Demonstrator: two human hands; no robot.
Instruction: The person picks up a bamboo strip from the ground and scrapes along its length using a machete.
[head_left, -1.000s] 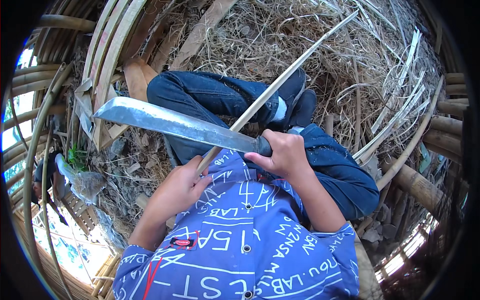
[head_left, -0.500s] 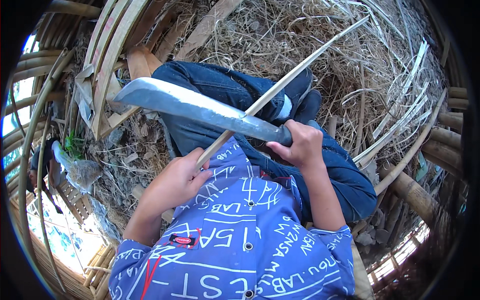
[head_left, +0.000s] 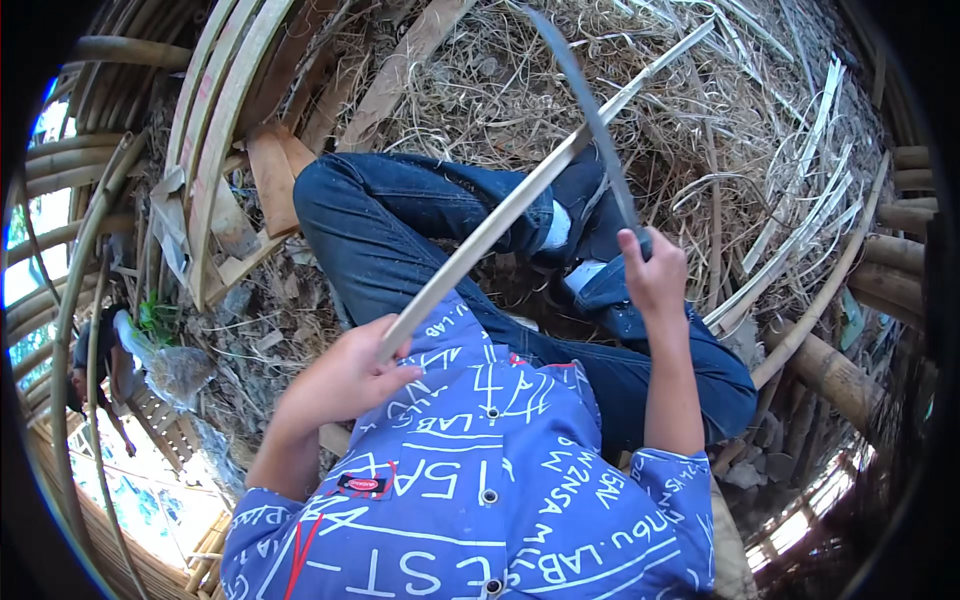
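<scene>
My left hand is closed round the near end of a long pale bamboo strip, which slants away over my lap to the far right. My right hand grips the handle of a machete. Its narrow blade points away from me, seen nearly edge-on, and crosses the strip beyond its middle. Whether the blade touches the strip I cannot tell. Beneath both are my crossed legs in blue jeans and my dark shoes.
Dry shavings cover the ground ahead. Long split bamboo strips lean at the far left, beside a brown wooden block. Pale slivers and thick bamboo poles lie to the right. Another person is at the left edge.
My right hand has moved right and swung the machete from lying leftward across the strip to pointing away from me. The strip has shifted slightly; my left hand keeps its hold.
</scene>
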